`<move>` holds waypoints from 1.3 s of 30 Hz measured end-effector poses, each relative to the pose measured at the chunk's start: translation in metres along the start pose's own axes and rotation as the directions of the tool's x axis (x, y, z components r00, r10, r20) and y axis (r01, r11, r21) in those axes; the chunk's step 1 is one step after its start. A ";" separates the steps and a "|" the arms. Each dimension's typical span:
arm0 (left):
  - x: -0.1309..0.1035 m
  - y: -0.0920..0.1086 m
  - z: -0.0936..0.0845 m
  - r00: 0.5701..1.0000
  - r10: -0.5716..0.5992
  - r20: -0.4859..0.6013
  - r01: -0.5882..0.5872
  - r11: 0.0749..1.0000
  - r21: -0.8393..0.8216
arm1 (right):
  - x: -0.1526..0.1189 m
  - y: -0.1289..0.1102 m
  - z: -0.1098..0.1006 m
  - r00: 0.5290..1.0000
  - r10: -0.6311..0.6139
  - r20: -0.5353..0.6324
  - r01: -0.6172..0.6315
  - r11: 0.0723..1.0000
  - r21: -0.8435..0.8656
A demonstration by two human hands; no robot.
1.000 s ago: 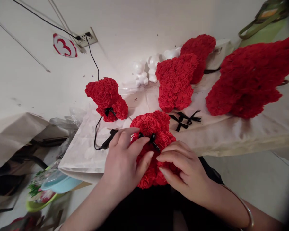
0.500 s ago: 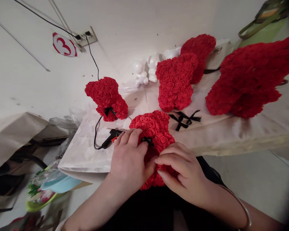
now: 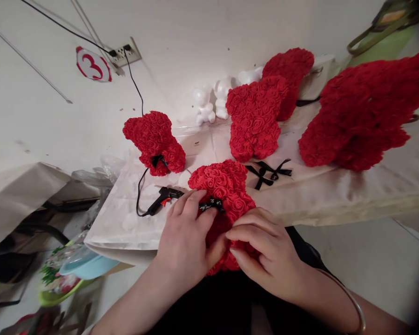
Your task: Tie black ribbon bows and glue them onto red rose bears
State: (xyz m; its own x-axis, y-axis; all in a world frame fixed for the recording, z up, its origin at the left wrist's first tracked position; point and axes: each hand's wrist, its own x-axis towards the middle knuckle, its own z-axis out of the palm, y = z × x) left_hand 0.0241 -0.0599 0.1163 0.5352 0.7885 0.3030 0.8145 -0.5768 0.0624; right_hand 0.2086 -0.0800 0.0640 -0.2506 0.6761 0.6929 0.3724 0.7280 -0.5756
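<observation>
A red rose bear (image 3: 220,181) lies at the near table edge, with a black printed ribbon bow (image 3: 212,204) on it. My left hand (image 3: 186,232) is closed on the bear's left side, its fingers beside the bow. My right hand (image 3: 265,249) holds the lower right side with curled fingers, its fingertips near my left thumb. Just left of the bear lies a black glue gun (image 3: 158,201) with an orange trigger. More black ribbon bows (image 3: 268,174) rest on the table to the right.
A smaller red bear (image 3: 155,142) sits back left. Larger red bears (image 3: 256,118) (image 3: 363,111) stand at the right. White foam figures (image 3: 204,106) stand by the wall below a socket (image 3: 125,52). Blue basin (image 3: 87,263) at lower left.
My left hand has shifted slightly left and down, and more of the printed ribbon shows. My right hand has hardly moved.
</observation>
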 end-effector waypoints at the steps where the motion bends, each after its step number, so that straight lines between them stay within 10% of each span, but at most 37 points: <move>1: 0.001 0.000 0.001 1.000 -0.002 0.007 0.002 1.000 0.000 | 0.000 0.000 0.000 1.000 0.000 0.000 0.000 1.000 -0.001; 11: -0.007 -0.008 0.002 0.955 -0.057 -0.291 0.007 0.985 -0.170 | -0.001 0.002 -0.002 1.000 0.012 0.001 -0.012 1.000 -0.004; 39: 0.000 -0.006 0.009 0.990 0.033 -0.140 -0.060 0.979 -0.193 | -0.002 0.000 0.000 1.000 -0.012 0.001 0.012 1.000 -0.002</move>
State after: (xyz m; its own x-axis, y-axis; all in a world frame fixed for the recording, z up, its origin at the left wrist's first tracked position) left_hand 0.0210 -0.0547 0.1074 0.5250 0.7315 0.4351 0.7226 -0.6532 0.2263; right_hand 0.2090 -0.0810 0.0629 -0.2557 0.6672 0.6996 0.3708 0.7360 -0.5663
